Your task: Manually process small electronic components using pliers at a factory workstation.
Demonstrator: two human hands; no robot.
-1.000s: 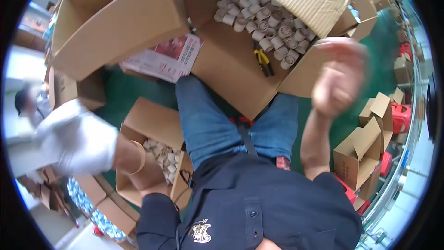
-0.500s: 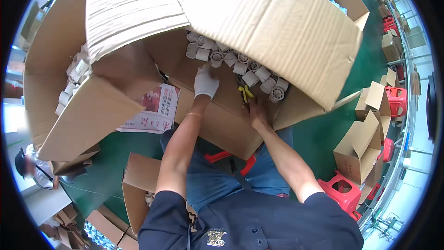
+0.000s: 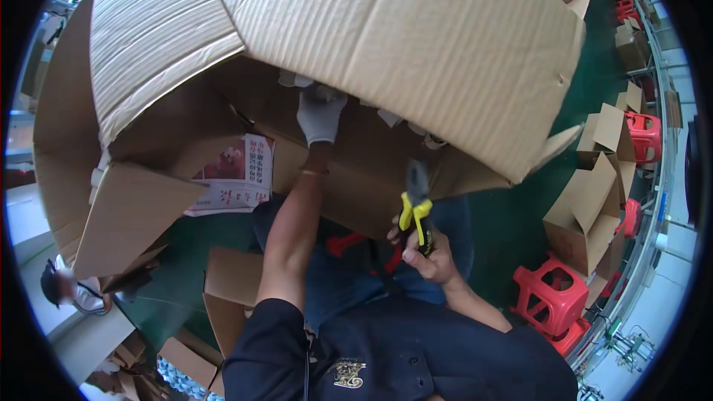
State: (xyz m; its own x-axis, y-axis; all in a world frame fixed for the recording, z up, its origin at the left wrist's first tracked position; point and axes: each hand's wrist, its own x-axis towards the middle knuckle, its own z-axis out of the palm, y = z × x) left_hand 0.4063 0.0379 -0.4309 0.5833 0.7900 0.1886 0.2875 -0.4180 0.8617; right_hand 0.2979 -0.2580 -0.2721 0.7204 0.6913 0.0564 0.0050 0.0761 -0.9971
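Note:
A pair of pliers (image 3: 415, 212) with yellow and black handles is gripped by my bare right hand (image 3: 433, 256), jaws pointing away from me, in front of the big cardboard box. My left hand (image 3: 320, 114), in a white glove, reaches into the box (image 3: 353, 186) at the near edge of its raised flap (image 3: 416, 37). White cylindrical plastic parts (image 3: 389, 116) show below that flap, and some lie right beside the glove. Shadow and the flap hide the left fingers, so what they touch cannot be made out.
A printed newspaper sheet (image 3: 236, 178) lies left of my left forearm. Open cartons (image 3: 583, 204) and red plastic stools (image 3: 551, 293) stand on the green floor at right. Another carton (image 3: 230, 282) is by my left leg. A person in a dark cap (image 3: 70, 286) is at far left.
My right hand has drawn back toward my body, bringing the pliers out of the box. The flap now covers more of the white parts; my left hand remains inside the box.

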